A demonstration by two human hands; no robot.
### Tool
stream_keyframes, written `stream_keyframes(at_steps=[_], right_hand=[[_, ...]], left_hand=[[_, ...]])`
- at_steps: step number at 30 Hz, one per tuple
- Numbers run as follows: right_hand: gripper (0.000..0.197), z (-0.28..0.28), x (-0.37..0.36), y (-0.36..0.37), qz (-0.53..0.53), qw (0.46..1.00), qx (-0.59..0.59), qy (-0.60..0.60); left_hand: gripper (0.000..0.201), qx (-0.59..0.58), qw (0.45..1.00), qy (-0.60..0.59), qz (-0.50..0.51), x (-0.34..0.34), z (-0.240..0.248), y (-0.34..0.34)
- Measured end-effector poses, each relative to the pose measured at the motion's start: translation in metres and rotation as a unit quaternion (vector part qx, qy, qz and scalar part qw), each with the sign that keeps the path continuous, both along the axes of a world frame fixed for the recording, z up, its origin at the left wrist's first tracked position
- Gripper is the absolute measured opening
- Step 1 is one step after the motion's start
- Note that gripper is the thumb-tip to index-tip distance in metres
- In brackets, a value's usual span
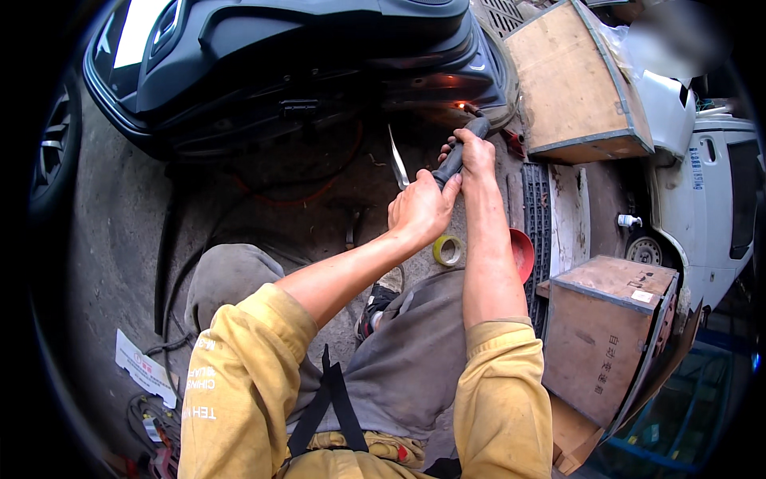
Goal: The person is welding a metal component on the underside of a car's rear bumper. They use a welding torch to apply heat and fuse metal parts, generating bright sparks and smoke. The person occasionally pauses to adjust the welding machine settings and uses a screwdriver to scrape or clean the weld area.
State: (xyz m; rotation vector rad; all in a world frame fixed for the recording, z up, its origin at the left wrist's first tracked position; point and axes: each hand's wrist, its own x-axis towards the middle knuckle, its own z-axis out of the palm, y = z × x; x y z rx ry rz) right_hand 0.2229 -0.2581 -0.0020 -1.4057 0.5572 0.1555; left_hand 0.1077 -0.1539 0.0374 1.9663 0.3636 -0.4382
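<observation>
Both my hands are closed around a black welding torch (452, 164) with a short bent neck. My right hand (477, 154) wraps the front of its handle, and my left hand (421, 206) grips it further back. The torch's tip meets the lower edge of a dark car door (487, 88), where a small orange glow (461, 105) shines and reflects off the panel. A shiny curved metal strip (396, 160) stands beside my left hand; whether the hand touches it, I cannot tell.
A roll of yellow tape (448, 251) and a red bowl-like thing (522, 254) lie near my right forearm. Wooden crates (570, 88) (606, 335) stand at the right. Cables (171, 303) run over the floor at left. A white vehicle (710, 191) is far right.
</observation>
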Motion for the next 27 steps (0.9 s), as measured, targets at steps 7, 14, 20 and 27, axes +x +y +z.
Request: stream_keyframes(at_steps=[7,14,20,27], right_hand=[[0.014,-0.0027,0.0044,0.0018,-0.001,1.000,-0.007,0.006],[0.014,-0.0054,0.0082,0.0010,0.008,1.000,-0.027,0.008],[0.015,-0.0029,0.0056,0.0046,-0.005,1.000,-0.018,0.001],[0.016,-0.0001,0.0040,0.0036,-0.020,0.999,-0.038,-0.007]], left_hand=[[0.059,-0.001,1.000,0.005,0.000,0.0032,-0.0019,0.0013],[0.064,0.020,1.000,-0.010,0.002,0.0046,-0.0055,-0.0005],[0.065,0.021,1.000,-0.015,0.002,0.0048,-0.0076,0.0003],[0.065,0.020,1.000,-0.022,0.001,0.0043,-0.0062,-0.0004]])
